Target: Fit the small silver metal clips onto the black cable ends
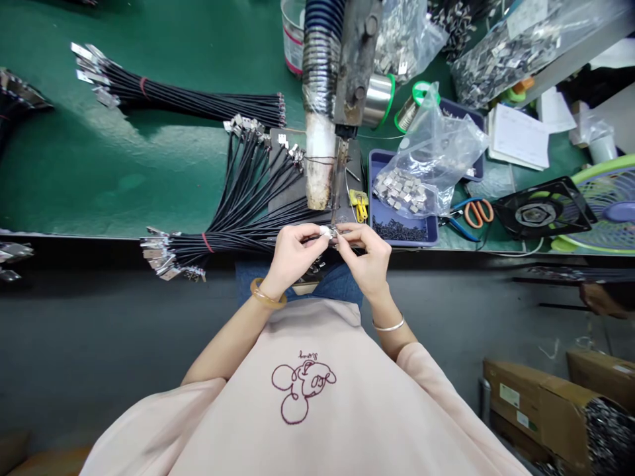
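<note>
Below the tip of an upright soldering iron [340,178], my two hands meet at the bench edge. My left hand [296,256] is closed in a pinch, with a small whitish piece [326,231] at its fingertips. Thumb and forefinger of my right hand [366,256] pinch close beside it on a tiny part that the fingers mostly hide. Black cables [243,239] with metal end pieces, tied by a red band, run from the left up to my left hand; which strand it touches is hidden. More cables [253,178] fan out behind, onto a grey plate [288,192].
A fume hose [320,86] hangs beside the iron. To the right are a purple tray [434,231] of small metal parts and black bits, solder spools [380,99], pliers [456,221] and a black fan [546,208]. Another cable bundle [188,99] lies at the back left.
</note>
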`<state>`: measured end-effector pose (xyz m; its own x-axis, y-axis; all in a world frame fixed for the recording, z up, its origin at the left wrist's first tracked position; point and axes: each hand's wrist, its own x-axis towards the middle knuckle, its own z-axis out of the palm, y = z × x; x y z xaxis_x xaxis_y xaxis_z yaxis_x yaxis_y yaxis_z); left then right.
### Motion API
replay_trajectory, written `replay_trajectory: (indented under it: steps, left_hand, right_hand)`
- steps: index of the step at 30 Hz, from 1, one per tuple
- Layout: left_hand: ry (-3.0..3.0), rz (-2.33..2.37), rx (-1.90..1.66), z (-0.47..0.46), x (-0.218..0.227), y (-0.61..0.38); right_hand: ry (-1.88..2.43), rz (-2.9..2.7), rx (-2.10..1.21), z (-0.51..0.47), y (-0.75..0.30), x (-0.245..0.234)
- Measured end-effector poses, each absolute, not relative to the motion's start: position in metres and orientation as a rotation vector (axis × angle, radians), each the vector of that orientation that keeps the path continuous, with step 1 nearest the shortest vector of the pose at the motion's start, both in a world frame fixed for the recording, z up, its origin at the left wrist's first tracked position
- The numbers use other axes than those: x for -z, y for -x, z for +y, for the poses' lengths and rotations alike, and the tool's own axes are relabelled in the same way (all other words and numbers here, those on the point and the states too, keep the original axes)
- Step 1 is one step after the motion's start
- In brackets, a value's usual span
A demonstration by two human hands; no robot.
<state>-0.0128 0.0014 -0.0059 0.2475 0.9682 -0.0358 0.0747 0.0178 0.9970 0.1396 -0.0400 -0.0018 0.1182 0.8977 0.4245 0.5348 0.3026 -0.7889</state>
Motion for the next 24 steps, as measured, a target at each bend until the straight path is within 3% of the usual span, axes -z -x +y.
replay_trajectory:
  steps: [24]
  left_hand:
    - [-1.360, 1.149, -1.000, 0.0103, 0.0046, 0.0072]
  right_hand:
    - [1.371, -1.787, -0.242, -0.0334, -0.1421, -0.0025]
